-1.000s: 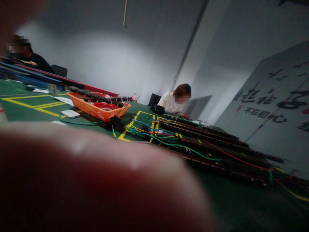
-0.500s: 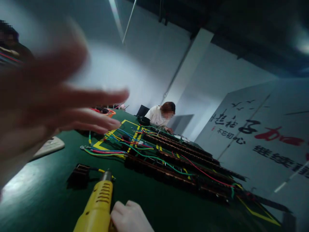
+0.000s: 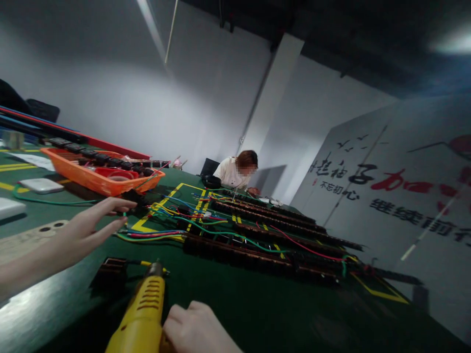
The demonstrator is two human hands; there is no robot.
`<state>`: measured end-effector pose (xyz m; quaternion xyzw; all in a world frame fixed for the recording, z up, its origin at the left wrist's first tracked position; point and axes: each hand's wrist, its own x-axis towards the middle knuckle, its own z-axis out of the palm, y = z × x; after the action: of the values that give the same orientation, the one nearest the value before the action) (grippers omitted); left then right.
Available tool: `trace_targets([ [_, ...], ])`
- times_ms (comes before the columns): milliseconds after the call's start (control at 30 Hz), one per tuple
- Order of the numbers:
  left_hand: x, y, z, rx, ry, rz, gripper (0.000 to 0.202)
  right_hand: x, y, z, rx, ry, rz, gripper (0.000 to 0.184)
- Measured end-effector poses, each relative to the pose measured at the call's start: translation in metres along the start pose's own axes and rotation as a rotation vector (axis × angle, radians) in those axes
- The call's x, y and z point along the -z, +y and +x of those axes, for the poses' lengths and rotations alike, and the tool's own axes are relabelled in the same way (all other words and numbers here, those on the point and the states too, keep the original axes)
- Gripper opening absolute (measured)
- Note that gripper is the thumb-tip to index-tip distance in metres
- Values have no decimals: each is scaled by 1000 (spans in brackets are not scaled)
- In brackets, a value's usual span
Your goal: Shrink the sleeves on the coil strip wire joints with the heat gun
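Observation:
My right hand (image 3: 196, 329) is at the bottom edge, fingers wrapped round the grip of a yellow heat gun (image 3: 142, 314) whose metal nozzle points at a small dark block (image 3: 110, 268) with a yellow wire on the green table. My left hand (image 3: 91, 228) reaches out over the table with fingers stretched and apart, holding nothing, its tips near a bundle of coloured wires (image 3: 154, 235). Long dark rows of terminal strips (image 3: 257, 255) with red, green and blue wires lie just beyond.
An orange tray (image 3: 95, 179) with black parts and a red ring stands at the left back. White flat devices (image 3: 40, 185) and a phone (image 3: 33, 234) lie at the left. A person in a white top (image 3: 235, 171) works at the table's far end. Yellow lines mark the green table (image 3: 257, 304).
My left hand, earlier close to the camera and covering the view, has dropped down and out over the table. The heat gun and my right hand came into sight.

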<state>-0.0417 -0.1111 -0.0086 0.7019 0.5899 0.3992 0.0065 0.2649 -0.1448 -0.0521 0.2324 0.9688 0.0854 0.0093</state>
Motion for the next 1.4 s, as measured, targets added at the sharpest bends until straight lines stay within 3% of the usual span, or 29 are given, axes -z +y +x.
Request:
trace_targets([
  [133, -42, -27, -12, 57, -200, -63, 41, 1, 0, -1, -8, 7, 3, 17],
  [267, -54, -39, -34, 116, -287, -86, 38, 0, 2, -1, -10, -29, 68, 29],
  [400, -52, -23, -38, 60, -270, -143, 31, 3, 2, -1, -54, -50, 127, 28],
  [533, -64, -1, -39, -29, -267, -181, 37, 9, -3, -1, -86, -25, 161, 24],
  [700, -79, 5, -39, -71, -223, -215, 40, 16, -6, -1, -125, -35, 117, 24],
  [867, -76, 3, -48, -74, -181, -191, 46, 18, -6, -2, -154, -14, 101, 27],
  [1033, -70, 9, -61, -87, -233, -112, 45, 19, -5, -3, -113, -5, 95, 20],
  [1400, -61, 4, -61, -140, -247, -128, 41, 21, 1, -8, -123, -59, 129, 20],
])
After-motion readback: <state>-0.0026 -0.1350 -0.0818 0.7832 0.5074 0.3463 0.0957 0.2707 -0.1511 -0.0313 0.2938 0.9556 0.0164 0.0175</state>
